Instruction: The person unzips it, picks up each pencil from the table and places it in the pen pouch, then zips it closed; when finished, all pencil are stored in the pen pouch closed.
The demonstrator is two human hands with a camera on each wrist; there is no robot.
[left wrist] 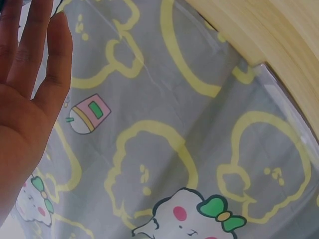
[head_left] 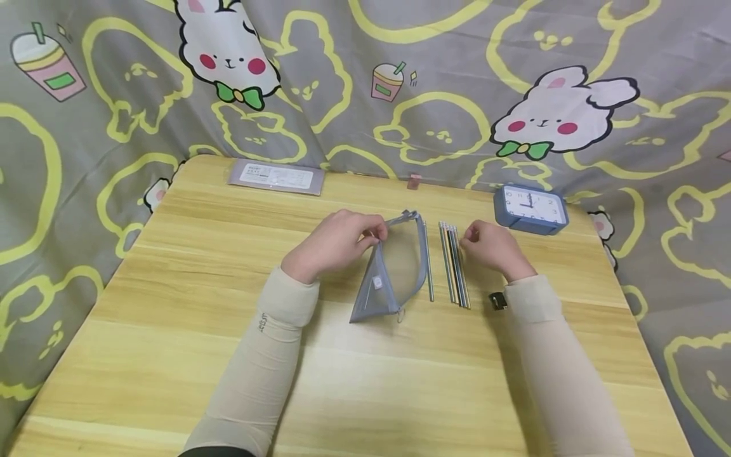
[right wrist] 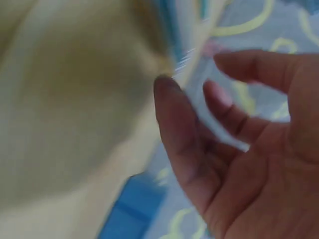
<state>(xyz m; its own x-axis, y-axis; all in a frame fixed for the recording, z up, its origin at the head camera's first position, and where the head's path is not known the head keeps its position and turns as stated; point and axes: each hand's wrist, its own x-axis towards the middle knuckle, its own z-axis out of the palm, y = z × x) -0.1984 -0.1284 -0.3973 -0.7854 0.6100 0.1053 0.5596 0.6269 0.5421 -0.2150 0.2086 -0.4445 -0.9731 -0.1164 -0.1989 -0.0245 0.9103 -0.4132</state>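
At frame centre, the left hand (head_left: 342, 241) pinched a grey-blue mesh zip pouch (head_left: 387, 279). Right of centre, the right hand (head_left: 493, 244), grip apparently released, was beside slim multicoloured pencils (head_left: 455, 270).

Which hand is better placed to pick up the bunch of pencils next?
The right hand, probably: it is close beside the pencils and looks empty, while the left hand grips the pouch.

Left fingers (head_left: 374, 224) pinch the grey pouch (head_left: 387, 273) — pencils (head_left: 453, 263) lie beside the right fingers (head_left: 471, 233).
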